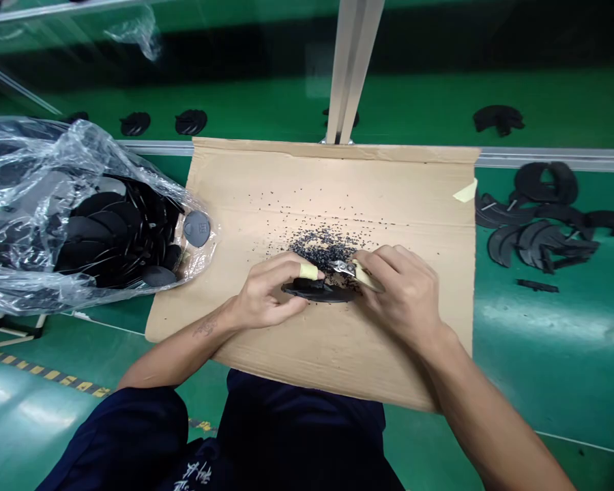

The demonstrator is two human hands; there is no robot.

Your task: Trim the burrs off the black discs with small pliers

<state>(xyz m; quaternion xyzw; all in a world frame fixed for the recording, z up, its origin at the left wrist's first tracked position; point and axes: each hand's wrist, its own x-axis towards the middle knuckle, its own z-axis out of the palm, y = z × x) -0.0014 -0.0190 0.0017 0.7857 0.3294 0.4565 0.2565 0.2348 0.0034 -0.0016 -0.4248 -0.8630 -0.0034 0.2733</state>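
Note:
Over a sheet of cardboard (312, 348), my left hand (266, 290) pinches a dark plastic part (320, 293) with a curved edge. Yellow tape wraps one finger of that hand. My right hand (404, 290) is closed around a pair of nippers (344, 268) with pale handles. The metal jaws point left, just above the plastic part; I cannot tell whether they touch it. Beneath and beyond both hands lies a scatter of tiny black plastic bits (320, 245). My fingers hide some of the part and most of the handles.
A clear plastic bag (25, 198) full of black discs lies at the left, with one round disc (197, 228) at its mouth. Several curved black pieces (542, 242) are heaped at the right. An upright metal post (355, 68) stands behind the cardboard.

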